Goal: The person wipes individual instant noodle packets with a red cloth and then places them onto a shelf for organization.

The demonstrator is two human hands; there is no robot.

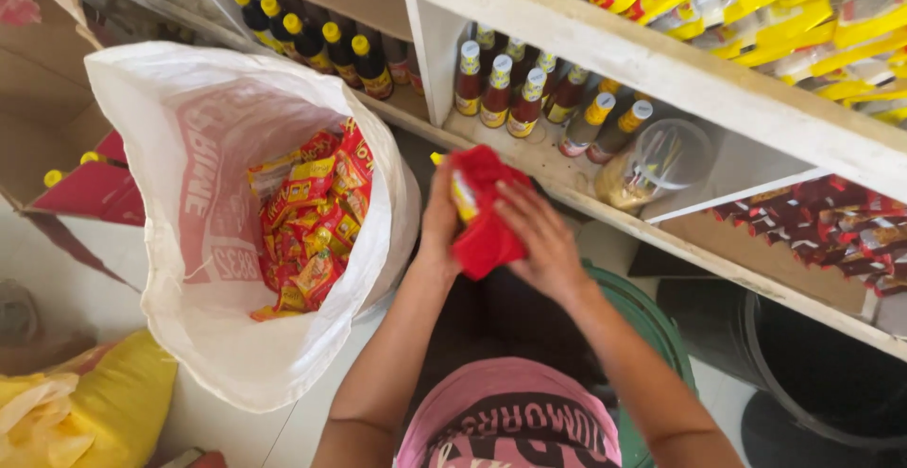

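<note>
My left hand (440,220) and my right hand (540,238) both grip a bundle of red and yellow sachets (484,208), held up in front of a white wooden shelf (661,76). The left hand clasps the bundle's left side, the right hand covers its lower right. To the left stands a large open white sack (217,336) with several more red and yellow sachets (312,222) inside.
The shelf holds dark bottles with yellow caps (321,48), red sauce bottles (499,90), a clear plastic jar (657,161) and dark red packets (831,227). Yellow packets (756,5) lie on the upper shelf. A green bucket (652,326), a black bin (812,374) and a yellow bag (94,402) surround me.
</note>
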